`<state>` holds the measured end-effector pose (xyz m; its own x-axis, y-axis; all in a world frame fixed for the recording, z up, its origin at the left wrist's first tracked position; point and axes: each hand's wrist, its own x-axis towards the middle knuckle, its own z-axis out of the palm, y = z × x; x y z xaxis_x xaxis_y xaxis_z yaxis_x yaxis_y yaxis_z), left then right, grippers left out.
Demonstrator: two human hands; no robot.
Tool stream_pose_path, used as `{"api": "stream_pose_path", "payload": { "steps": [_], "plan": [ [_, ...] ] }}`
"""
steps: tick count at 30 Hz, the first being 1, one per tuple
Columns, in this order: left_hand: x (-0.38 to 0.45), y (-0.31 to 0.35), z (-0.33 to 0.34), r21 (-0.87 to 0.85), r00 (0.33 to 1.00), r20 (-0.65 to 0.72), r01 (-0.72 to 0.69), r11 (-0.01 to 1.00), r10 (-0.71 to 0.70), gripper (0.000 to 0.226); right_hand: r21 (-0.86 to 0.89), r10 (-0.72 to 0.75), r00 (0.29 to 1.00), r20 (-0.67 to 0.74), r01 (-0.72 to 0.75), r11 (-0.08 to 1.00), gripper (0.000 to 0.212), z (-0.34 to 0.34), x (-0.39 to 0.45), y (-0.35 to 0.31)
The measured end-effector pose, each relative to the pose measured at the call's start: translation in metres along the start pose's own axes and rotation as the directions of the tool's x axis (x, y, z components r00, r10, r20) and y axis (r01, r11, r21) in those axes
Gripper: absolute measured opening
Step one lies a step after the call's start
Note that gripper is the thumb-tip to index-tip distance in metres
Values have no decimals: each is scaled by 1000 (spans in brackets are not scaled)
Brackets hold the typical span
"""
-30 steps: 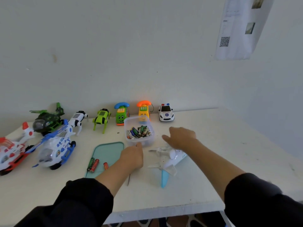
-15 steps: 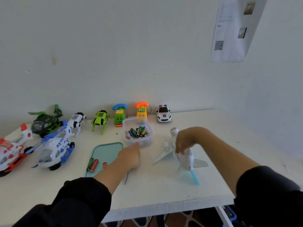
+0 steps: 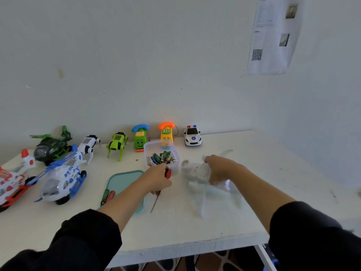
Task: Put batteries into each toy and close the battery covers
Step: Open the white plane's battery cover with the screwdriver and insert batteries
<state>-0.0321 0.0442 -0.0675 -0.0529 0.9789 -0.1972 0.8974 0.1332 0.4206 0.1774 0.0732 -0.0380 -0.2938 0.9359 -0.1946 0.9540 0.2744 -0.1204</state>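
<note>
White plastic toy plane (image 3: 201,171), blurred, is gripped by the right hand (image 3: 220,169) just right of the battery tub (image 3: 162,153) on the tabletop (image 3: 195,227), while left-hand (image 3: 158,179) fingers curl round a red-handled screwdriver (image 3: 159,190), presumably for its cover screw.

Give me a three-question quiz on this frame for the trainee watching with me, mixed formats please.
1. True or false: the left hand holds a red-handled screwdriver.
2. Which toy does the right hand grip? A) the police car B) the white toy plane C) the green robot dog
3. Fill in: the batteries lie in a clear plastic ____.

Key: 1 true; 2 B, the plane is motion-blurred in the hand; 3 tub.
</note>
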Motion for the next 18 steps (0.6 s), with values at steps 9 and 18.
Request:
{"api": "stream_pose_path", "payload": {
  "steps": [9,18],
  "plan": [
    [13,12,-6,-373,877,-480,-224,900,20,46,14,-93,994,-60,94,995,61,2,0,15],
    [16,57,11,-521,618,-784,-597,610,-65,48,67,-15,986,-164,26,997,62,8,9,10]
  ]
}}
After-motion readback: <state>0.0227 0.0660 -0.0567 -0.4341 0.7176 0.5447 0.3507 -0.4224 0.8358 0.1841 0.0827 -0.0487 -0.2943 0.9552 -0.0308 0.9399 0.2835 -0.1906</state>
